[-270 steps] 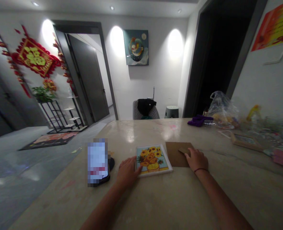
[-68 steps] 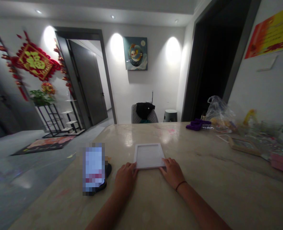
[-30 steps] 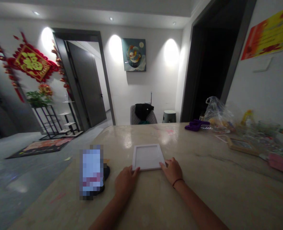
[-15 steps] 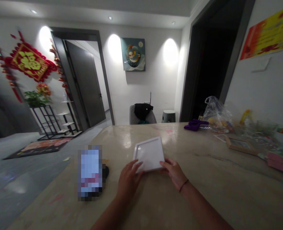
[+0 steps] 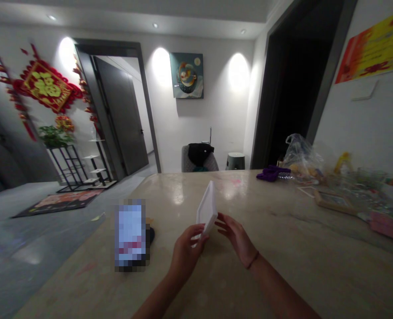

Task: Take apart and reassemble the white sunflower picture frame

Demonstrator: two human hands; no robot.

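Observation:
A white picture frame is tilted up on edge above the table, turned so that its face points left and it looks narrow. My left hand pinches its near lower corner between thumb and fingers. Close by its right side is my right hand, with the fingers apart and the fingertips near the frame's back; whether they touch it I cannot tell. A dark band circles the right wrist.
A pixelated phone-like screen stands at the left. Toward the right lie a purple cloth, a clear plastic bag, a wooden frame and a pink item. A chair stands beyond the table.
The white frame has swung from facing me, held by both hands, to nearly edge-on. My right hand's fingers have opened from its corner, while the left keeps its grip.

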